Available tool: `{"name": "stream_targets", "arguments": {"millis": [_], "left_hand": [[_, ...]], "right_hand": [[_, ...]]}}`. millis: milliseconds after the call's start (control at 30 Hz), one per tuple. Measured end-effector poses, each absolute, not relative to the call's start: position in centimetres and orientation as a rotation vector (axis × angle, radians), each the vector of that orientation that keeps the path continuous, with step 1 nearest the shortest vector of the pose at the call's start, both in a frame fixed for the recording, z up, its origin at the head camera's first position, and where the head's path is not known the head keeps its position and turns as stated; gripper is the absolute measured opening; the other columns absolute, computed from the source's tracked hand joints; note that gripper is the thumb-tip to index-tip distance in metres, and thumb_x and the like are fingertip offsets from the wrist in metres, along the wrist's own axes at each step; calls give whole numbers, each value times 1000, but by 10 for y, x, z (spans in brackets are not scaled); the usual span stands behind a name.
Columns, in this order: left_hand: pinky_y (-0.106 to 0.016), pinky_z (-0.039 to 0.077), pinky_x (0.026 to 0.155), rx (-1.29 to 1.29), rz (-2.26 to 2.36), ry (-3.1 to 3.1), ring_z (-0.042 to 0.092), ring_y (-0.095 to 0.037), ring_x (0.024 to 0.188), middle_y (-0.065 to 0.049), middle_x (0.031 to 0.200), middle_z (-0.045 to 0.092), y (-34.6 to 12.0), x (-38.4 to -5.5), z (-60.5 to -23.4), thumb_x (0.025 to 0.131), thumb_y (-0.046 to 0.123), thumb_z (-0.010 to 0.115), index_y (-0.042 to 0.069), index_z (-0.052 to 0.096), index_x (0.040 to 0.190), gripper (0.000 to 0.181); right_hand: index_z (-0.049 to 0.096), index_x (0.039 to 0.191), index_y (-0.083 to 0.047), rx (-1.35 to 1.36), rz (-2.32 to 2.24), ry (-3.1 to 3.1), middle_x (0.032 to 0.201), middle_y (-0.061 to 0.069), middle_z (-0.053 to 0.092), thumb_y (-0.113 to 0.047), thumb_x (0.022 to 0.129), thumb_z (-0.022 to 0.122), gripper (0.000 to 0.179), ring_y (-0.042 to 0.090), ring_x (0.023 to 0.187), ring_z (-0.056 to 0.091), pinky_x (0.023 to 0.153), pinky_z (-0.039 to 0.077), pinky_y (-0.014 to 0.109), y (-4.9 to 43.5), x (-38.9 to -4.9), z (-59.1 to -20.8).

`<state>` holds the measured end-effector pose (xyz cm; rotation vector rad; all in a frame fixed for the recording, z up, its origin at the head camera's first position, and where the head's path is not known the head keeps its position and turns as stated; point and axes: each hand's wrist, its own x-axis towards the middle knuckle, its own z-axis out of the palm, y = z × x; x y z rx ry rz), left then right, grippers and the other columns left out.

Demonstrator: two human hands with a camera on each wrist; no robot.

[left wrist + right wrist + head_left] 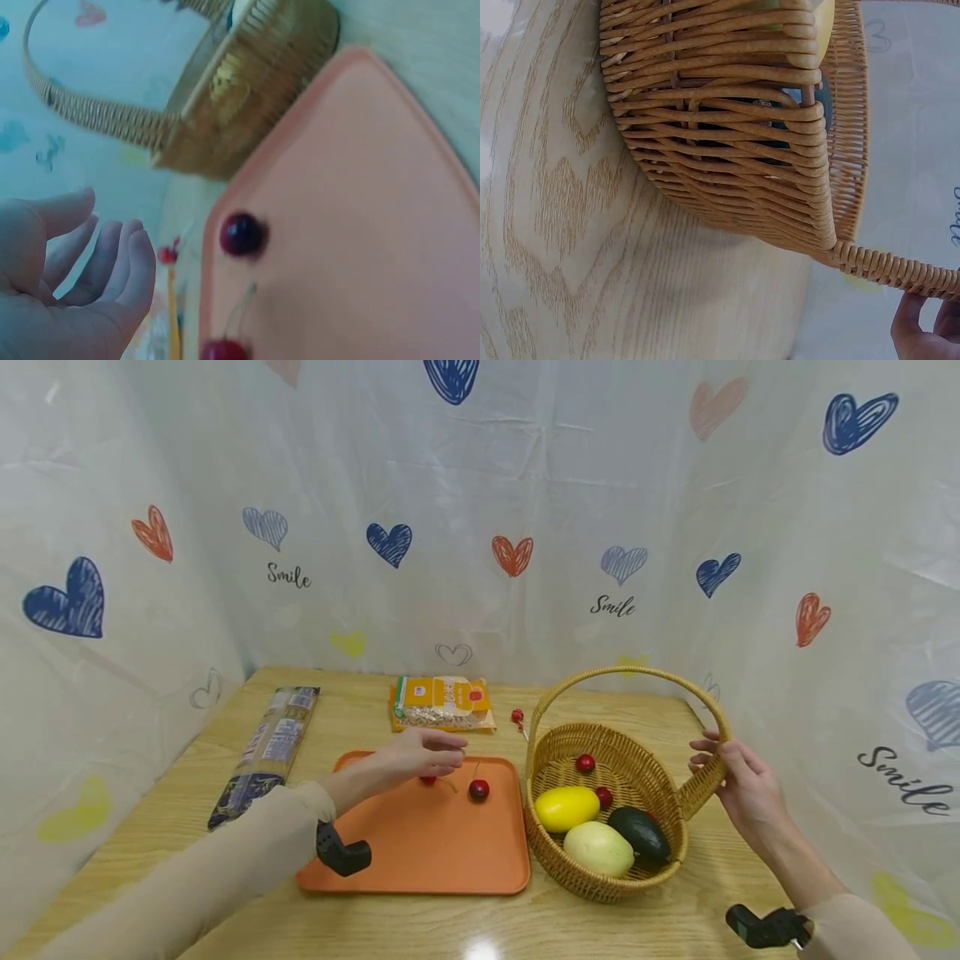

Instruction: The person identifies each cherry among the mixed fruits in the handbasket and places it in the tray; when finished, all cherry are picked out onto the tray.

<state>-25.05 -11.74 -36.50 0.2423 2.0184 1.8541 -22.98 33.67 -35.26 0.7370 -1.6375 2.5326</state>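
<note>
My left hand (423, 753) hovers above the far part of the orange tray (427, 860), its fingers loosely bent with nothing between them. Two cherries lie on that tray; the dark red cherry (479, 790) is in plain sight, while the other cherry (225, 350) is partly covered by the hand in the head view. My right hand (752, 789) grips the right side of the handle of a wicker basket (592, 887). Inside the basket sit a yellow oval fruit (567, 810), a pale green fruit (598, 850), a dark green fruit (639, 835) and several red fruits (585, 763).
A long printed packet (266, 752) lies left of the tray. Behind the tray is an orange bag of grains (442, 703). A small red-topped stick (517, 717) lies between bag and basket. A heart-printed curtain (480, 485) surrounds the wooden table (375, 927).
</note>
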Motion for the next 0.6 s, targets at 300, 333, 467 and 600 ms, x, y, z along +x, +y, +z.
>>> {"name": "stream_targets", "arguments": {"millis": [300, 333, 467, 600], "left_hand": [[-35, 47, 93, 488, 1762, 1931, 58, -24, 111, -15, 132, 51, -60, -245, -347, 93, 13, 62, -1, 52, 132, 43], [-34, 48, 91, 501, 1761, 1926, 58, -25, 111, -15, 131, 52, -54, -245, -345, 93, 13, 62, -1, 53, 132, 43], [-32, 50, 89, 527, 1767, 1917, 59, -26, 109, -15, 125, 56, -27, -247, -339, 92, 12, 63, -1, 56, 129, 40], [-30, 50, 87, 547, 1775, 1915, 60, -24, 107, -10, 120, 59, -1, -250, -338, 91, 12, 64, 2, 59, 126, 37]], "right_hand": [[62, 117, -2, 723, 2463, -1684, 107, 10, 65, -10, 103, 35, 31, 19, 94, 61, 84, 51, 29, 336, -230, -355], [62, 117, -3, 719, 2454, -1691, 107, 9, 65, -10, 103, 35, 31, 18, 94, 61, 84, 51, 29, 336, -230, -355], [62, 117, -4, 706, 2416, -1719, 108, 8, 64, -11, 103, 34, 32, 18, 94, 61, 83, 51, 28, 336, -230, -355], [62, 116, -3, 705, 2433, -1691, 107, 9, 64, -10, 103, 35, 31, 18, 93, 61, 83, 52, 29, 335, -229, -355]]}}
